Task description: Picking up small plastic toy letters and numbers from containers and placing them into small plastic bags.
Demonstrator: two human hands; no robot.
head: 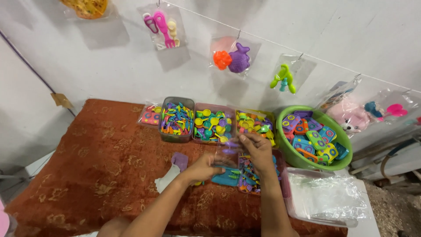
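Observation:
My left hand [202, 168] and my right hand [257, 150] hold a small clear plastic bag [227, 154] between them, above a red patterned cloth [101, 162]. A purple piece shows inside the bag near its top. Under the hands lies a tray of mixed small toys [245, 177] with a teal piece [226, 177] at its left. Behind the hands stand three clear bins of colourful small plastic toys: the left bin [176, 118], the middle bin [213, 124], the right bin [255, 123].
A green basin [346, 160] of colourful toy phones sits at the right. A clear box of plastic bags [326, 197] stands at the front right. Bagged toys hang on a wire across the white wall [232, 57]. A purple piece [180, 160] lies on the cloth.

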